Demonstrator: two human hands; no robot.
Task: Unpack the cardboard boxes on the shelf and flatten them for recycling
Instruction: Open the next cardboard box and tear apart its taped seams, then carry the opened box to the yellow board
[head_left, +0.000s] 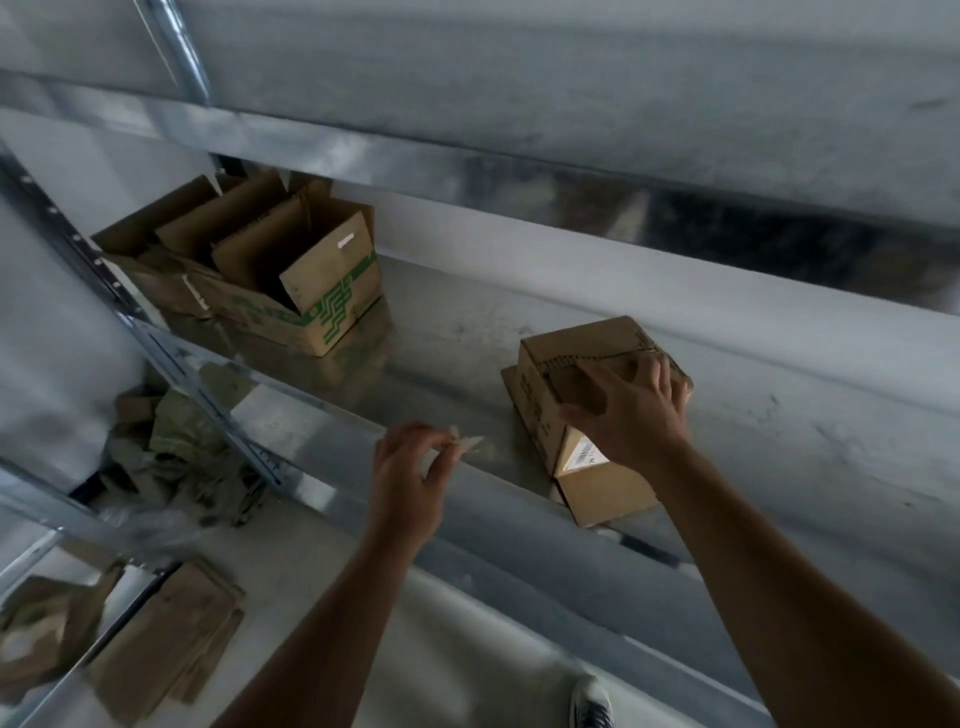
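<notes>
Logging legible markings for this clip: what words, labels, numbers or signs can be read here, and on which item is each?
No text can be quoted; all of it is too blurred or too small.
Small closed box: white barcode label, unreadable.
Same box, left side: dark printed characters, unreadable.
Open box: green geometric print and green lettering, unreadable.
Same box: small white sticker, unreadable.

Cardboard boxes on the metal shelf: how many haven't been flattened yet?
2. A brown open box with green print sits at the shelf's left end; a small closed brown box sits right, under the right hand. Others may be out of view.
</notes>
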